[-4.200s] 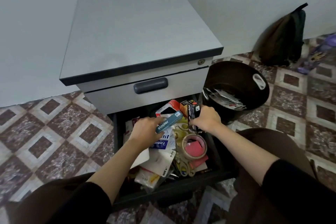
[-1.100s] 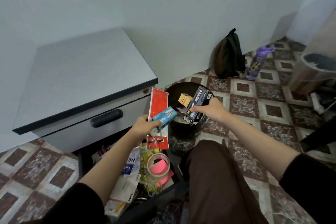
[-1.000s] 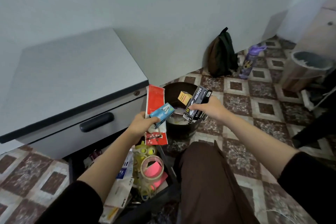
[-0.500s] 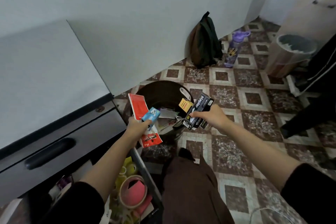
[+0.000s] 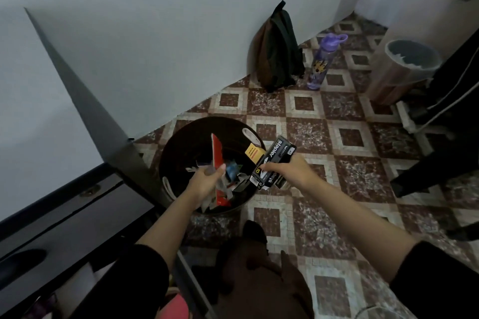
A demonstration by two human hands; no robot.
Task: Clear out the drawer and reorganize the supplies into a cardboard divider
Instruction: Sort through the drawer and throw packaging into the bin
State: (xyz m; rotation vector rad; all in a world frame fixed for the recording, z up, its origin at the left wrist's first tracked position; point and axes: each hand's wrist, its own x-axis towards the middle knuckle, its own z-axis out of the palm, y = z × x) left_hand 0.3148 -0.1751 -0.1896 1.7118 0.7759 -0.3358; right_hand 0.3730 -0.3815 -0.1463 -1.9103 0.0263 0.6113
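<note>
Red packet had turned edge-on and upright in the left hand, over the dark bin. Half a second earlier it faced the camera. Left fingers were curled round it. Blue stapler box sat just beside those fingertips, lower than before; couldn't tell if it was pinched or already dropping. Right hand gripped the black stapler boxes, with a yellow box touching them, at the bin's right rim. Same hold as before.

Four seconds back both hands were down in the drawer. Here both were out over the bin, and the view had swung right.

Read: clear-out step, packaging probably headed for the bin. Only a corner of the drawer showed, bottom left, with a pink tape roll in it, so not emptied. No cardboard divider in view, so I judged reorganizing not started.
</note>
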